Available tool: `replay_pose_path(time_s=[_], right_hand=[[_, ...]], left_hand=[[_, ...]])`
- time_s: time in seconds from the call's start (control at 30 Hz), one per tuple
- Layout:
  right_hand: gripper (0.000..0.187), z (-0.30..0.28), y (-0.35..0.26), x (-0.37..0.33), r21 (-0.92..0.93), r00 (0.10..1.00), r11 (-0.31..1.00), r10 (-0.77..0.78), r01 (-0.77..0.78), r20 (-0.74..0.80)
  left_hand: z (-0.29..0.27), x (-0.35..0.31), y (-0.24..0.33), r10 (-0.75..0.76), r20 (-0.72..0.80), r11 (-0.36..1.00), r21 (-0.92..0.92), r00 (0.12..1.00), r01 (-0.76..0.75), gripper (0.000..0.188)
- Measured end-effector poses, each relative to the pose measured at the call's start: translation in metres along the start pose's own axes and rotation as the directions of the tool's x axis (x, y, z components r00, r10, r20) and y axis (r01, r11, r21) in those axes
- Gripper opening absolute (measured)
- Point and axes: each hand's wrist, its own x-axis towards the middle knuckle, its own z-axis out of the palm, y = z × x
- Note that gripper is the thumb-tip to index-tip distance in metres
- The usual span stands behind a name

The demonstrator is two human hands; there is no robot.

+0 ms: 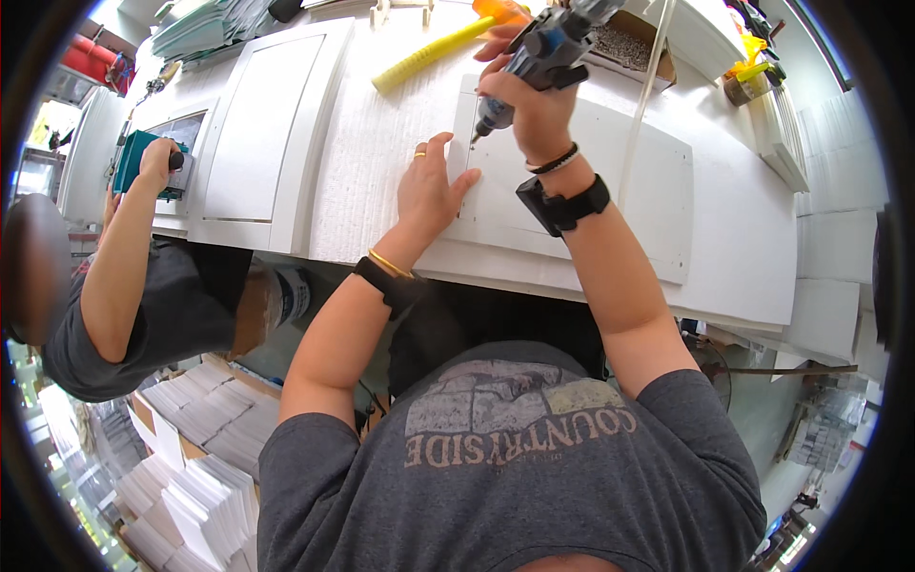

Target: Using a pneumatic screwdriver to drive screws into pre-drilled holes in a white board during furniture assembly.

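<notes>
A grey and black power screwdriver (pixel 541 59) is gripped in my right hand (pixel 543 110), tilted so that its bit points down and to the left. The bit's tip meets, or comes very near, the left edge area of a flat white panel (pixel 591 181) with small dark holes along its margins. By that edge rests my left hand (pixel 431 195), fingers and thumb apart, with nothing in it. Its thumb reaches the panel's left edge. Underneath is a white worktable (pixel 362 181).
A yellow ribbed rod (pixel 434 55) lies beyond my left hand. Behind the screwdriver stands a box of small pieces (pixel 620 43). A framed white panel (pixel 262 124) is at left, where a co-worker's hand (pixel 157 162) holds a teal tool (pixel 133 167). Cartons with white sheets (pixel 205 505) stand lower left.
</notes>
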Motion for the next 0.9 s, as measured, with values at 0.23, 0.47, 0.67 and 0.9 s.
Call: replay_pose_path(time_s=[0.23,0.47,0.67,0.9], right_hand=[[0.02,-0.053,-0.066,-0.02,-0.03,0.972,0.998,-0.062,0.057,-0.228],[0.025,-0.111,-0.125,-0.067,-0.079,0.916,0.996,-0.073,0.045,-0.394],[0.024,-0.135,-0.152,-0.087,-0.047,0.934,0.998,-0.056,0.042,-0.352],[0.033,-0.151,-0.17,-0.116,0.183,0.987,0.983,0.009,0.02,-0.157]], left_hand=[[-0.013,-0.002,0.018,0.021,0.206,0.965,0.253,0.978,-0.074,0.042],[-0.013,-0.007,0.018,0.294,0.275,0.758,0.516,0.915,-0.398,0.05],[-0.008,0.007,0.033,0.306,0.55,0.764,0.346,0.777,-0.545,0.065],[-0.063,-0.047,0.067,0.344,0.864,0.939,-0.307,0.367,-0.158,0.045]])
